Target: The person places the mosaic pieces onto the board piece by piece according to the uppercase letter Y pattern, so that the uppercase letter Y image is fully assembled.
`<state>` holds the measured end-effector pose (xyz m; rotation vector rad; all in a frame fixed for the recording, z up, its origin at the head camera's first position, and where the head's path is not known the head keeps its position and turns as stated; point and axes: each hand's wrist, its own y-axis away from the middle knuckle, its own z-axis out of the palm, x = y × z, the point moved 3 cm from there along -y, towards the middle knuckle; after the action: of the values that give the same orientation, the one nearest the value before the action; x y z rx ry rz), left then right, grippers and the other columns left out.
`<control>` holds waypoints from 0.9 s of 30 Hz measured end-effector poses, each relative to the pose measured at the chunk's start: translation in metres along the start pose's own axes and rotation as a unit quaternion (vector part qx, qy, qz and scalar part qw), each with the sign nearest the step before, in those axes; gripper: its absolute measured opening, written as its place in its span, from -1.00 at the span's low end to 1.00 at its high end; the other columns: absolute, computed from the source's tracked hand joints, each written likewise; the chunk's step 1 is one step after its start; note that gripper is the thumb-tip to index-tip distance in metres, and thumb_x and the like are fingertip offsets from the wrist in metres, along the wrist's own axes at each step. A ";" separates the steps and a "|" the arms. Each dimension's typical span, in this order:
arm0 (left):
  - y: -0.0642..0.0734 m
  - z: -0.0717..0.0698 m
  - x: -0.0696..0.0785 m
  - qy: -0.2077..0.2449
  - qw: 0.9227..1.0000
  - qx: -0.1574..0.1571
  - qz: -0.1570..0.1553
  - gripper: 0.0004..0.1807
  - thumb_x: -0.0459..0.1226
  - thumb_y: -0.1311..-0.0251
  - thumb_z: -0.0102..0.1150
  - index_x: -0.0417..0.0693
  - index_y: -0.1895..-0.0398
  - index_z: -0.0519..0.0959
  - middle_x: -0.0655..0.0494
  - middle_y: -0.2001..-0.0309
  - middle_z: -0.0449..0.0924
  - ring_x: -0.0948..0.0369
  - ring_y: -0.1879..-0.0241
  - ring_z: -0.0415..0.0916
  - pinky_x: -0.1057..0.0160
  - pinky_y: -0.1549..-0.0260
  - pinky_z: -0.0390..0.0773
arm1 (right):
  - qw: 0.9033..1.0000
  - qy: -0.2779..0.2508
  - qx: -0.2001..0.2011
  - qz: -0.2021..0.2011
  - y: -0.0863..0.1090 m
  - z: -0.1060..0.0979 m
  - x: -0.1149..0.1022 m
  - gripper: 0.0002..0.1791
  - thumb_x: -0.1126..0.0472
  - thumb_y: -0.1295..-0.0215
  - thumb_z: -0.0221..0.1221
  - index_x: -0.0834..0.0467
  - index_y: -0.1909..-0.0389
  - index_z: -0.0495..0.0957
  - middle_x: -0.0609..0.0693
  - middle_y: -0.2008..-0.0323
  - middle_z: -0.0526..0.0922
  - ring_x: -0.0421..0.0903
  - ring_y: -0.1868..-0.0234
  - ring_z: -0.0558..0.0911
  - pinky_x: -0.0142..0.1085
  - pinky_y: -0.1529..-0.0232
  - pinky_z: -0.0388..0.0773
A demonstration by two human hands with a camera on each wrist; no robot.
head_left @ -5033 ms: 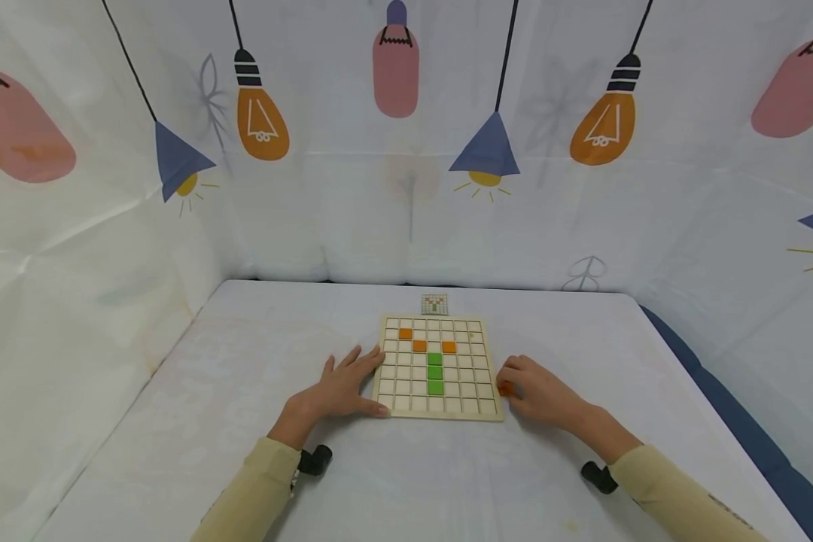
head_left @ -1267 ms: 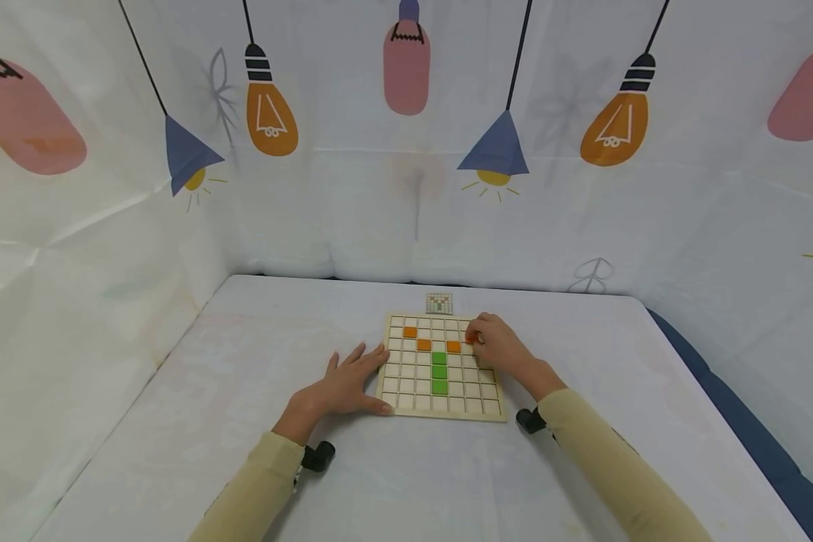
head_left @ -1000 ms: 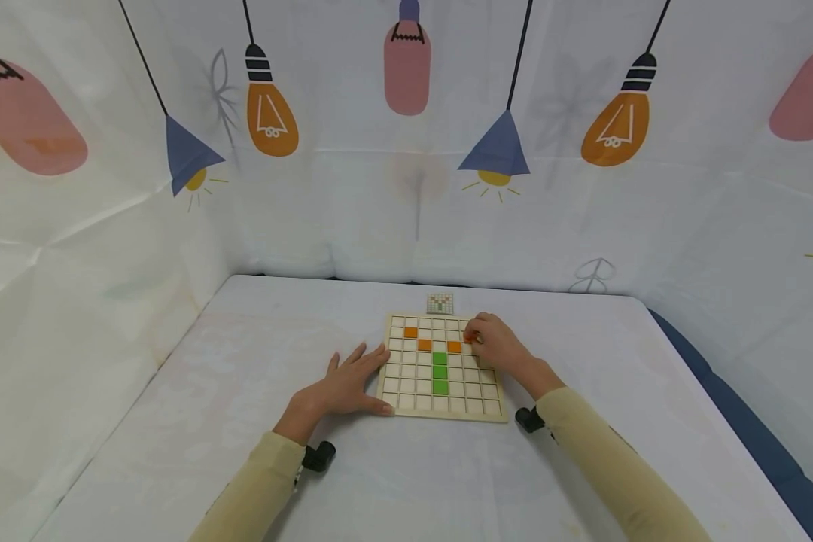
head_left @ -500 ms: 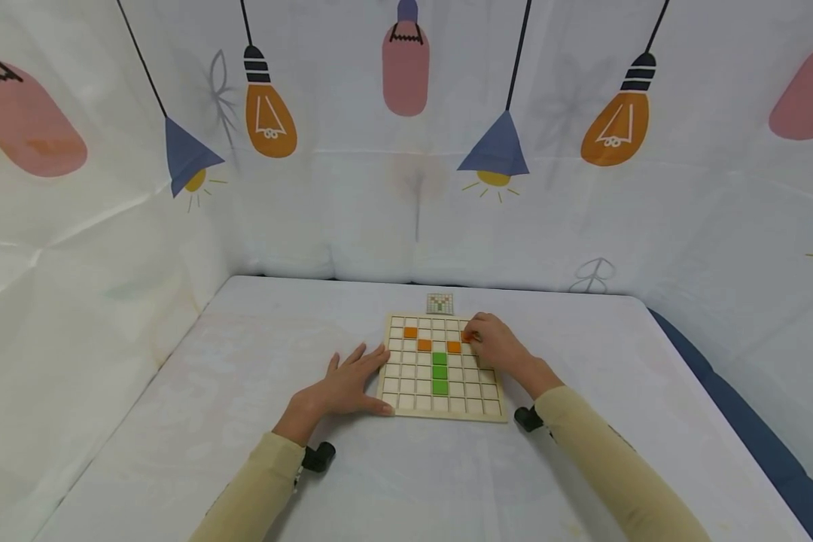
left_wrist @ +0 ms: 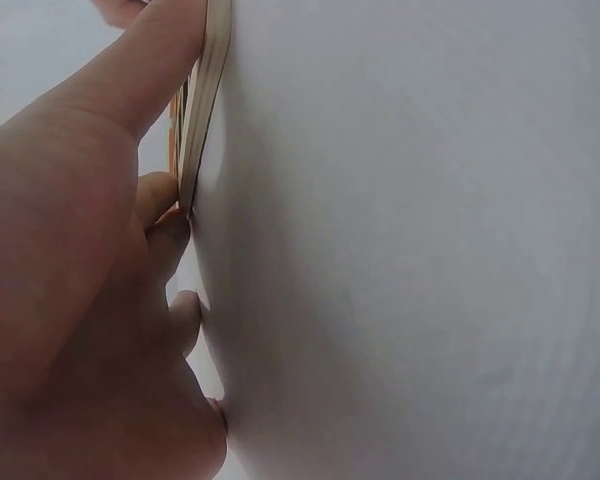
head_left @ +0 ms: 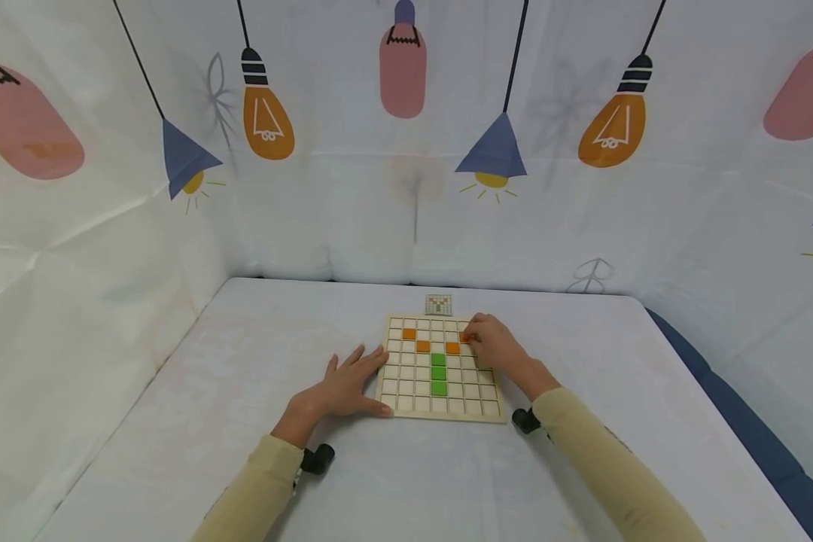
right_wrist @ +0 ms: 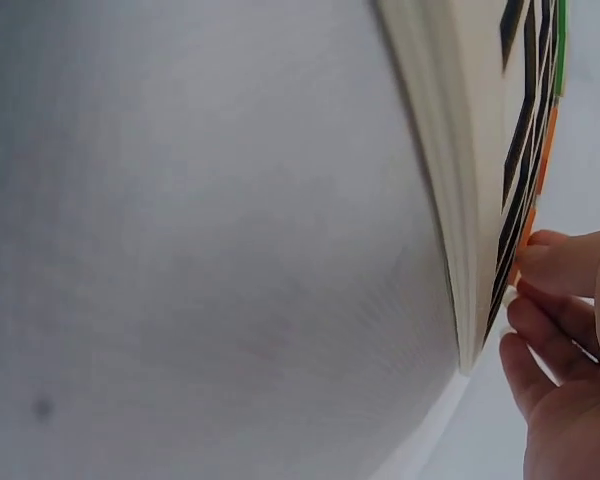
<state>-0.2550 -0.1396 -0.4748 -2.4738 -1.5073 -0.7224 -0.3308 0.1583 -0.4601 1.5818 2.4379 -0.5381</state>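
Note:
A wooden grid board [head_left: 447, 416] lies flat on the table. My left hand [head_left: 342, 388] rests at its left edge with fingers spread; in the left wrist view the thumb lies along the board's side. My right hand [head_left: 497, 346] is over the upper right squares. Its thumb and fingertips pinch an orange tile [right_wrist: 526, 228] at the board's surface, partly hidden by the fingers. Other orange tiles sit in the grid: one at upper left [head_left: 409, 333], one below it [head_left: 423, 346], one near the right hand [head_left: 452, 348]. Several green tiles [head_left: 438, 373] form a column at the middle.
A small pattern card [head_left: 438, 304] stands or lies just behind the board; which, I cannot tell. The white table [head_left: 244, 361] runs back to a printed cloth backdrop [head_left: 352, 211]. Black wrist cameras [head_left: 318, 459] are strapped near both sleeves.
Since the oldest frame, my right hand has moved from beside the board to its upper right squares with the orange tile. Lately the tile has shifted slightly left. My left hand keeps its place.

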 end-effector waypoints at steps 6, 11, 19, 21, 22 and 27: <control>-0.002 0.000 -0.001 -0.002 1.000 -0.003 -0.005 0.17 0.27 0.02 0.39 0.16 -0.60 0.01 0.24 -0.62 -0.12 -0.02 -0.63 -0.32 -0.40 -0.45 -0.36 | 1.000 0.016 -0.019 -0.003 0.003 0.002 0.002 -0.79 0.38 -0.35 0.19 0.22 0.11 0.75 0.03 0.13 0.68 -0.01 0.05 0.60 -0.13 -0.02 0.61; -0.002 0.001 -0.002 -0.005 1.000 -0.004 -0.009 0.18 0.28 0.03 0.39 0.16 -0.60 0.01 0.24 -0.62 -0.12 -0.02 -0.63 -0.32 -0.39 -0.45 -0.36 | 0.998 0.043 -0.039 -0.017 0.011 0.001 -0.002 -0.74 0.33 -0.39 0.16 0.21 -0.03 0.70 0.09 -0.01 0.69 0.06 -0.09 0.60 -0.07 -0.14 0.58; 0.001 -0.004 0.002 0.001 1.000 -0.006 -0.010 0.17 0.25 0.02 0.40 0.13 -0.60 0.02 0.21 -0.62 -0.11 -0.04 -0.62 -0.32 -0.40 -0.45 -0.36 | 0.997 0.069 -0.040 -0.022 0.023 -0.004 -0.011 -0.68 0.34 -0.40 0.10 0.26 -0.09 0.65 0.17 -0.16 0.63 0.14 -0.24 0.54 0.02 -0.30 0.47; 0.001 -0.003 0.001 -0.002 1.000 -0.005 -0.011 0.17 0.26 0.02 0.40 0.13 -0.60 0.02 0.21 -0.62 -0.11 -0.04 -0.62 -0.31 -0.40 -0.44 -0.35 | 0.996 0.067 -0.046 -0.023 0.025 -0.005 -0.012 -0.69 0.34 -0.40 0.09 0.26 -0.08 0.66 0.18 -0.18 0.62 0.16 -0.26 0.52 0.04 -0.32 0.44; 0.002 -0.004 0.001 -0.002 1.000 -0.005 -0.011 0.17 0.25 0.02 0.40 0.13 -0.60 0.02 0.21 -0.62 -0.11 -0.05 -0.62 -0.31 -0.40 -0.44 -0.35 | 0.996 0.065 -0.049 -0.023 0.026 -0.005 -0.013 -0.69 0.34 -0.40 0.09 0.25 -0.07 0.66 0.19 -0.20 0.61 0.17 -0.28 0.52 0.05 -0.33 0.43; 0.001 -0.003 -0.002 -0.007 1.000 -0.002 -0.011 0.17 0.27 0.03 0.40 0.14 -0.60 0.03 0.21 -0.62 -0.11 -0.05 -0.62 -0.29 -0.41 -0.44 -0.32 | 0.997 0.036 -0.066 -0.014 0.031 -0.005 -0.011 -0.67 0.33 -0.39 0.09 0.22 -0.11 0.64 0.19 -0.28 0.54 0.19 -0.35 0.47 0.06 -0.37 0.39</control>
<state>-0.2555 -0.1431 -0.4735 -2.4736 -1.5413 -0.7148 -0.2981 0.1619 -0.4582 1.5403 2.4945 -0.3219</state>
